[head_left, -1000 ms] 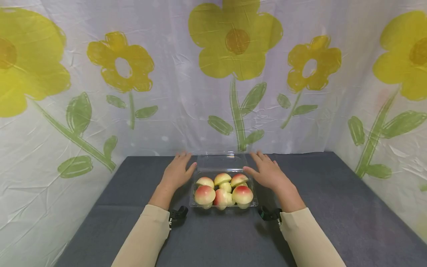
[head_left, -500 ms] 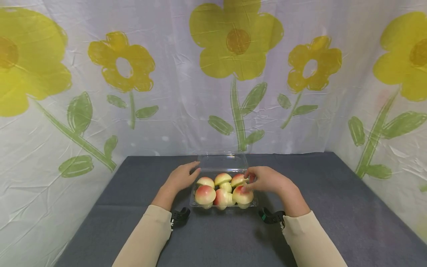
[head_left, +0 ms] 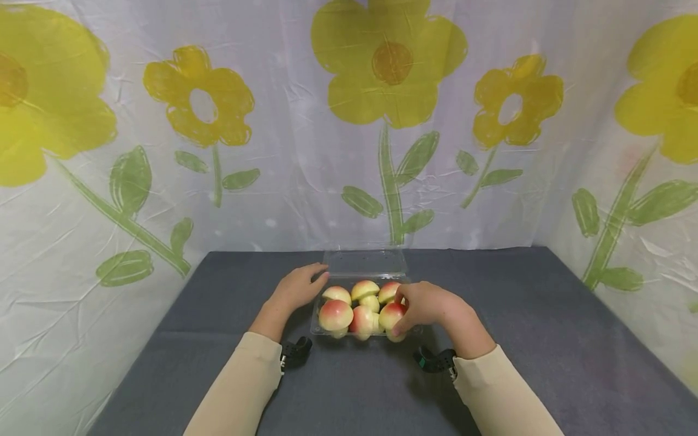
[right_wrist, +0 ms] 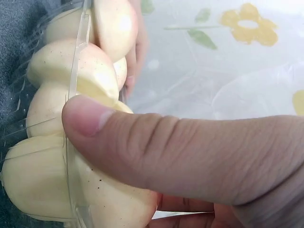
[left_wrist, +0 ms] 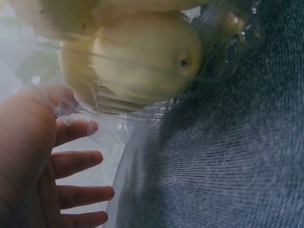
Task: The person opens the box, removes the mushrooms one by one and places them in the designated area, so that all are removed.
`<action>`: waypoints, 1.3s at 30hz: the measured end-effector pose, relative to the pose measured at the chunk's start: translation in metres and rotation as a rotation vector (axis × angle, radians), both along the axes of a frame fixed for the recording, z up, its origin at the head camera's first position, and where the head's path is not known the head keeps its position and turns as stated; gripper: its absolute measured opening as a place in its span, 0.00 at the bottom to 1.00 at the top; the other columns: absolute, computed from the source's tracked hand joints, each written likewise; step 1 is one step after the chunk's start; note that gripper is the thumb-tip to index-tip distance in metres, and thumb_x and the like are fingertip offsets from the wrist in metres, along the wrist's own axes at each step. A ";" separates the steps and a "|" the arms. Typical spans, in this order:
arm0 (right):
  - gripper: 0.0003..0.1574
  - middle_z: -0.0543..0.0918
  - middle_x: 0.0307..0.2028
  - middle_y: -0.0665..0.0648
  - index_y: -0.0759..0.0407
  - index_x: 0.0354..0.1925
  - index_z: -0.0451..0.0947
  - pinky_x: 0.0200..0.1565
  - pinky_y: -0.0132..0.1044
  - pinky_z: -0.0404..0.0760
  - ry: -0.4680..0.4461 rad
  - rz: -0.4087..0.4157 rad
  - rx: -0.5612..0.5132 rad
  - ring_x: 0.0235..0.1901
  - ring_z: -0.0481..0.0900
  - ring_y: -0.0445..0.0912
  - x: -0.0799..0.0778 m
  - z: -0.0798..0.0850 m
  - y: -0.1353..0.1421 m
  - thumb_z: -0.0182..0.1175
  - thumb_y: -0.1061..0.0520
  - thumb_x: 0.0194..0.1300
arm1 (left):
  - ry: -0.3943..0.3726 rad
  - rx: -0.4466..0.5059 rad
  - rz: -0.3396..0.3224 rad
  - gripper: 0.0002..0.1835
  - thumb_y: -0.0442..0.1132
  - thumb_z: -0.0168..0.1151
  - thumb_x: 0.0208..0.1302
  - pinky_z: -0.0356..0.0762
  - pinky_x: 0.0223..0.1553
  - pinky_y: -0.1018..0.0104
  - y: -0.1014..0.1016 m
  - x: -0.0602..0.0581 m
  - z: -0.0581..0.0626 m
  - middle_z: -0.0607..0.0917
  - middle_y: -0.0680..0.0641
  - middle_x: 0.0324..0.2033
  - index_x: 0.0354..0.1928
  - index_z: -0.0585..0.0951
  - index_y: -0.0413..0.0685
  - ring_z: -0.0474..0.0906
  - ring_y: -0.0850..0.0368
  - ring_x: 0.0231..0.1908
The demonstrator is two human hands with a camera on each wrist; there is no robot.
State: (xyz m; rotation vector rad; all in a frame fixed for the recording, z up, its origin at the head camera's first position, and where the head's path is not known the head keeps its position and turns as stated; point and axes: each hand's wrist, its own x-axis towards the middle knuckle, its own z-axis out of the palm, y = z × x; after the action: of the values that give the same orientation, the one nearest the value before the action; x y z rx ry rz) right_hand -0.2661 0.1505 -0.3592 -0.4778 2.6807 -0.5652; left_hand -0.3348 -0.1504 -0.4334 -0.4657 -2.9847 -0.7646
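Both hands have moved since a second ago, when they reached forward on either side of the lid. The right hand (head_left: pixel 431 303) has come in over the near right corner of the clear box (head_left: pixel 316 330), while the left hand (head_left: pixel 297 287) has turned inward beside its left side. The box and its tipped-back lid (head_left: pixel 365 263) have stayed about where they were, in the middle of the table (head_left: pixel 354 393). Six mushroom-shaped pieces show in two rows of three; the near right piece (head_left: pixel 389 315) is now pinched between the right thumb (right_wrist: pixel 88 118) and fingers. It sits in the box with the others, so the work looks to be at the stage of taking hold. The left fingers (left_wrist: pixel 80 194) are straight and spread; whether any touch the box is hard to tell.

Around the back and both sides hangs a pale curtain (head_left: pixel 289 181) printed with yellow flowers (head_left: pixel 360 91). Dark gray cloth covers the table. Beige sleeves (head_left: pixel 240 375) reach toward the wrists, each with a black strap (head_left: pixel 297 351).
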 end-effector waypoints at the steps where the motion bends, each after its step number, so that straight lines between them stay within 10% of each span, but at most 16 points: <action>1: 0.33 0.80 0.34 0.48 0.53 0.47 0.80 0.39 0.42 0.80 0.000 0.001 0.001 0.36 0.78 0.45 0.000 0.000 0.000 0.84 0.45 0.47 | -0.002 0.000 0.000 0.27 0.52 0.49 0.81 0.65 0.70 0.37 0.000 0.000 0.000 0.69 0.39 0.73 0.73 0.73 0.48 0.64 0.38 0.72; 31: 0.25 0.82 0.43 0.53 0.57 0.58 0.77 0.40 0.43 0.80 0.257 0.053 -0.298 0.39 0.79 0.49 -0.003 0.027 0.034 0.68 0.53 0.64 | -0.041 0.000 -0.001 0.27 0.53 0.47 0.82 0.68 0.68 0.37 0.002 -0.001 0.002 0.75 0.40 0.69 0.74 0.72 0.47 0.69 0.38 0.69; 39: 0.36 0.72 0.61 0.68 0.62 0.71 0.69 0.38 0.43 0.83 0.277 -0.045 -0.375 0.44 0.80 0.55 -0.013 0.024 0.049 0.65 0.53 0.70 | -0.041 -0.007 0.010 0.27 0.53 0.47 0.82 0.68 0.67 0.36 0.003 -0.001 0.002 0.75 0.40 0.69 0.74 0.72 0.49 0.69 0.38 0.69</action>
State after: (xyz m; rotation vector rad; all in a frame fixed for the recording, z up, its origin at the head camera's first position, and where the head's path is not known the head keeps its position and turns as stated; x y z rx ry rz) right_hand -0.2789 0.1995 -0.3356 -0.6378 2.8547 -1.0980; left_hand -0.3358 -0.1476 -0.4310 -0.4402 -3.0260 -0.7717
